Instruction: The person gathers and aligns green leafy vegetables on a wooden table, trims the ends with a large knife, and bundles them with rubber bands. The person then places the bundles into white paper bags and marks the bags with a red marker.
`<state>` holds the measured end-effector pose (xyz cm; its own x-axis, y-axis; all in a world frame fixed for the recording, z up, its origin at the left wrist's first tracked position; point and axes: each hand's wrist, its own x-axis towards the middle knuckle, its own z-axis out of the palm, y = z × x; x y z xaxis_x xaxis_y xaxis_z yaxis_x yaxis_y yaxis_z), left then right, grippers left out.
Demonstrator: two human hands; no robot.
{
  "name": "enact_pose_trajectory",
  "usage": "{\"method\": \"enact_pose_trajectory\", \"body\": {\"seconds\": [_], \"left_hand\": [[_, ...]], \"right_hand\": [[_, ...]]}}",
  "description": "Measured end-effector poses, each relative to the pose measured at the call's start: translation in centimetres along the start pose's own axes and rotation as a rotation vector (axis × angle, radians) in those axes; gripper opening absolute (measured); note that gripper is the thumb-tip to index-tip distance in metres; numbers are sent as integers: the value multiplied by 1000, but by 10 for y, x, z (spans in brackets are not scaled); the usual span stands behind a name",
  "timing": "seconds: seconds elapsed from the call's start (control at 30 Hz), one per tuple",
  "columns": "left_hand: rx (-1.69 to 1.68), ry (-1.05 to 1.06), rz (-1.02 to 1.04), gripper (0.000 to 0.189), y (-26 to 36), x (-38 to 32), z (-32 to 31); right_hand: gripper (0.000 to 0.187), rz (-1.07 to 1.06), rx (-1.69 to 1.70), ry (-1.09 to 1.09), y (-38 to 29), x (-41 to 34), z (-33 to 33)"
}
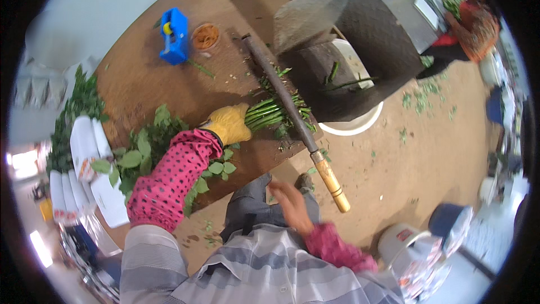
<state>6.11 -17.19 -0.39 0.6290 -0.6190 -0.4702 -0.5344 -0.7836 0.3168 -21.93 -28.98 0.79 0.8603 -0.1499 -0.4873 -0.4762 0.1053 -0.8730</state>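
My left hand, in a yellow work glove with a pink dotted sleeve above it, grips a bundle of green cut stems on the wooden table. The leafy end of the bundle lies beneath my left forearm. Across the cut ends runs a long dark metal blade with a pale wooden handle that juts past the table edge. My right hand is bare and holds nothing, its fingers somewhat apart, over my lap below the handle.
A blue tape dispenser and a round tub of orange bits stand on the table. Beyond its edge, a dark chute leans over a white tub. White paper rolls lie left; buckets stand lower right. A person works upper right.
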Motion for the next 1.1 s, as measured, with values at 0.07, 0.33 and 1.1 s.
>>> {"method": "enact_pose_trajectory", "body": {"seconds": [0.07, 0.33, 1.1], "left_hand": [[-37, -35, -20, 52, 0, 5, 1], [-120, -174, -57, 64, -5, -9, -37], [-280, 55, -84, 85, -43, -136, -201]], "right_hand": [[40, 39, 386, 97, 84, 92, 45], [50, 276, 1120, 95, -18, 162, 83], [53, -263, 332, -219, -209, 128, 131]]}}
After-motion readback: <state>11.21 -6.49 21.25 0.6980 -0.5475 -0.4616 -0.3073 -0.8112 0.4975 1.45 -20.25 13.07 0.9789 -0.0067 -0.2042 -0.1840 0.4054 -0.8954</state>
